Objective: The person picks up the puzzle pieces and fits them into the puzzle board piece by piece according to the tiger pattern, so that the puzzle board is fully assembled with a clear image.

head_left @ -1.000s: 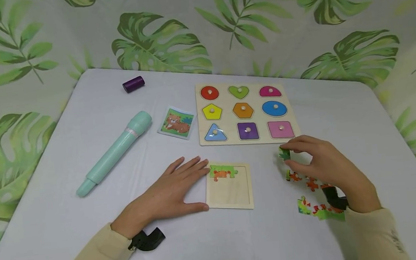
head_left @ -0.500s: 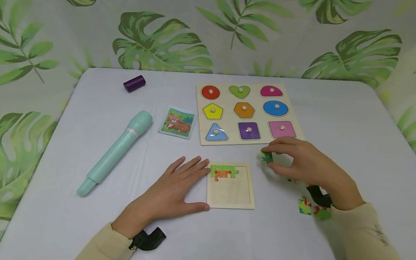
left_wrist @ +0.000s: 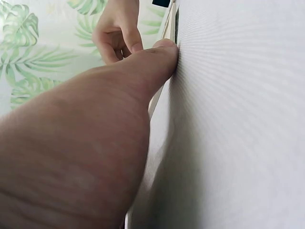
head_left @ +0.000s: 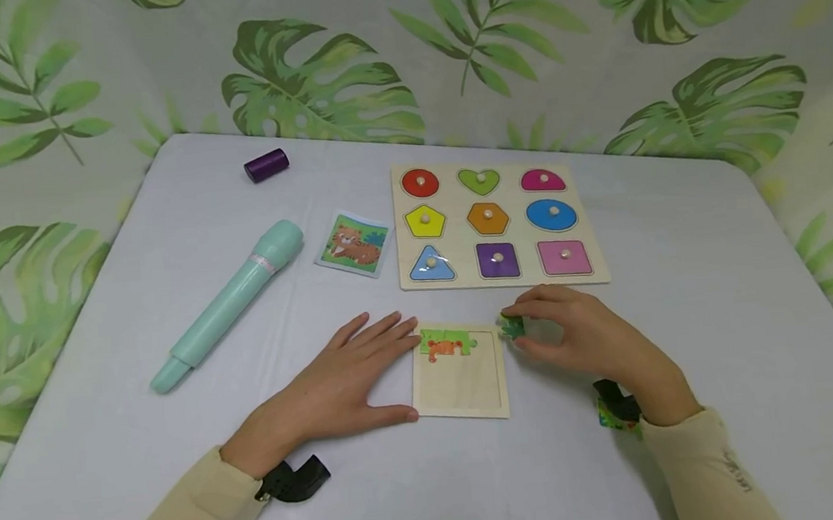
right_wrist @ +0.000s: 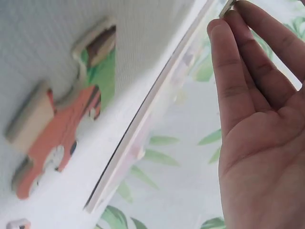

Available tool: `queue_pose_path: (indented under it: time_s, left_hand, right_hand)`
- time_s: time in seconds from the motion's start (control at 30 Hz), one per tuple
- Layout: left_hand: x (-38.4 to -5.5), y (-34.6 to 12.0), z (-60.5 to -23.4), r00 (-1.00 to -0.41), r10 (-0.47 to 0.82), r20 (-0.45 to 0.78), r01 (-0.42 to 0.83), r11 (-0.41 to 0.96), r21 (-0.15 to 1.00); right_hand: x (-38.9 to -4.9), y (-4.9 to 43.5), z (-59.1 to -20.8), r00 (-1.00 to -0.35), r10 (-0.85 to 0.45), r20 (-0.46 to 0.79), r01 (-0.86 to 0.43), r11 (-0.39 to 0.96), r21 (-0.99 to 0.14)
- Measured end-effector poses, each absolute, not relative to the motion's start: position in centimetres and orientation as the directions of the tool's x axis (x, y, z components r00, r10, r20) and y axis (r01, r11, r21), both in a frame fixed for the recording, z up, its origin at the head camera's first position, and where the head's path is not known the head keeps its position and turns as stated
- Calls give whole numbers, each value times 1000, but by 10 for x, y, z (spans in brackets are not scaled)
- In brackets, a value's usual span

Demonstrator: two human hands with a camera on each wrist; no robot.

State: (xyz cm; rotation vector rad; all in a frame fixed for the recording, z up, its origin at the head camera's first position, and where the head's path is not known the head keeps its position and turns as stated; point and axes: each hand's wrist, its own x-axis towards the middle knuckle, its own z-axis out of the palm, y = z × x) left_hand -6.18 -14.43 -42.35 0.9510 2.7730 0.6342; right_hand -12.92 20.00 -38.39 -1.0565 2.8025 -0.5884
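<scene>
My right hand (head_left: pixel 589 335) pinches a green jigsaw piece (head_left: pixel 512 326) between thumb and fingers, at the upper right edge of a square wooden puzzle tray (head_left: pixel 462 389). In the right wrist view only the thin edge of that piece (right_wrist: pixel 227 6) shows at the fingertips. Two joined green-and-orange pieces (head_left: pixel 456 341) lie along the tray's top left. My left hand (head_left: pixel 331 389) lies with fingers spread, its fingertips and thumb against the tray's left side. Seen from the left wrist, the thumb (left_wrist: pixel 159 59) meets the tray's edge.
Loose jigsaw pieces (head_left: pixel 606 416) lie under the right wrist, partly hidden; an orange one (right_wrist: pixel 57 138) shows large in the right wrist view. Behind the tray are a peg shape board (head_left: pixel 458 222) and a tiger picture card (head_left: pixel 355 245). A mint-green tube (head_left: pixel 229 307) and purple cylinder (head_left: pixel 267 165) lie left.
My right hand has moved left with the green jigsaw piece, from above the loose pieces to the tray's right edge. The left hand has stayed in place.
</scene>
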Motion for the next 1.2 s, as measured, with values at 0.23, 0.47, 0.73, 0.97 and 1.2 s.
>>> queue_pose_path:
  time_s: [0.23,0.47,0.73,0.97,1.2]
  left_hand:
    - [-62,-144,-424,-791,612,1,552,712,434]
    - [-62,-143,-423,-793,609,-3,545,712,443]
    - [-61,-144,-423,-794,608,-7,543,715,440]
    - [-61,-144,-423,-793,609,-2,543,709,450]
    - [-62,-144,-423,-793,609,-4,546,713,439]
  right_hand:
    - [-125,192,-388,-741,-668,65,-633,664,-398]
    - [-123,185,-392,-701,-705,107,-677,610,-412]
    - [-122,179,-394,-664,-737,125,-714,577,-397]
    - [-120,174,-392,-668,-737,102,-713,596,-368]
    - [-119,168,-390,-670,-738,80,-715,613,-336]
